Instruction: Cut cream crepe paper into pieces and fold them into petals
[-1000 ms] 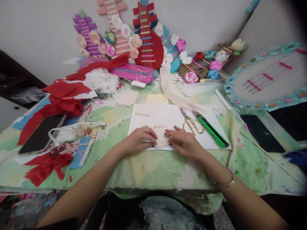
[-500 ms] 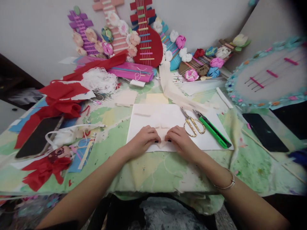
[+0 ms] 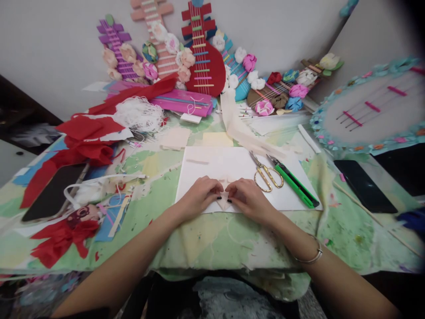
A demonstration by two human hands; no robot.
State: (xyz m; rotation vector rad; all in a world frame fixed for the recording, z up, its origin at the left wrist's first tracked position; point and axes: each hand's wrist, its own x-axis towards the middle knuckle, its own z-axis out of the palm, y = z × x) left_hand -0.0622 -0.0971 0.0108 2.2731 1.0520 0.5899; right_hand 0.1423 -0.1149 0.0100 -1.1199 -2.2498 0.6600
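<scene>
My left hand [image 3: 199,197] and my right hand [image 3: 247,198] rest close together on a white sheet [image 3: 212,166] lying on the green table cover [image 3: 206,235]. Between their bent fingertips they pinch a small cream paper piece [image 3: 224,201], folded to a point. Both hands press down on it, fingers curled. A thin bangle [image 3: 310,259] circles my right wrist. Gold-handled scissors [image 3: 265,173] and a green utility knife [image 3: 294,186] lie on the sheet just right of my right hand.
Red crepe paper [image 3: 83,141] and a dark phone [image 3: 53,192] lie at the left, another phone [image 3: 365,186] at the right. Paper guitars with paper flowers [image 3: 202,57] lean on the back wall. A round blue-rimmed craft board [image 3: 372,110] stands at far right.
My hands have drawn closer together over the cream piece, folding its edges inward into a narrower pointed shape. The camera view shifted slightly.
</scene>
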